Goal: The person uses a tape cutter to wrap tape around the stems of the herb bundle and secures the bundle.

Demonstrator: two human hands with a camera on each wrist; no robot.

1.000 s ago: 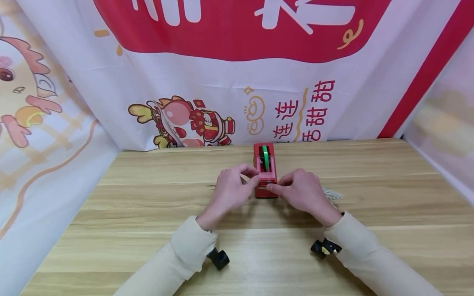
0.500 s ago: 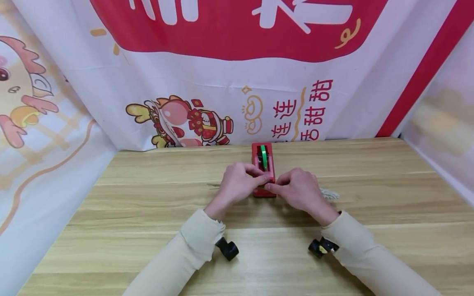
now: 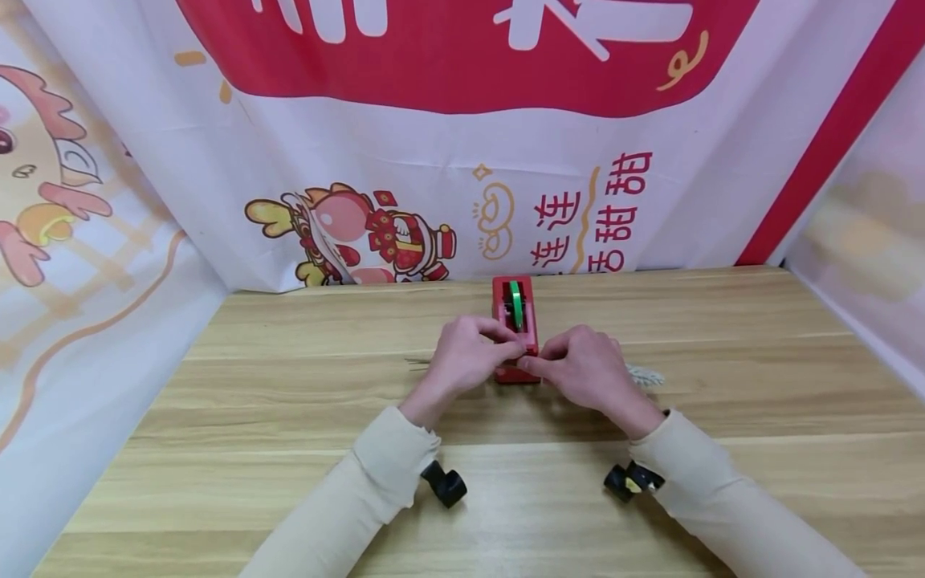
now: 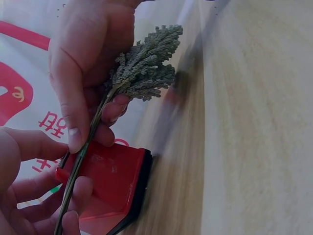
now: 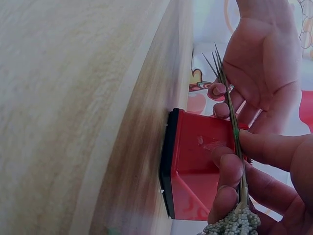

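Note:
A bunch of dried flowers (image 4: 146,66) with grey-green heads and long thin stems (image 5: 229,98) lies across both hands, in front of a red tape dispenser (image 3: 516,376) that carries a green tape roll (image 3: 516,303). My right hand (image 3: 588,365) holds the stems just below the flower heads, its thumb pressed along them. On the bare-stem side, my left hand (image 3: 470,353) has its fingers curled about the stems, thumb and forefinger close to the right thumb at the dispenser's front edge. A small green band (image 5: 235,132) shows on the stems by the right thumb.
The dispenser stands on a wood-grain table (image 3: 289,449) near its back edge. Behind rises a white and red printed cloth (image 3: 433,144), with more printed cloth at both sides. Black wrist cameras (image 3: 444,486) hang below the cuffs.
Over the first half second my left hand moves right, closer to the right hand at the dispenser's front. Since then both hands stay nearly still.

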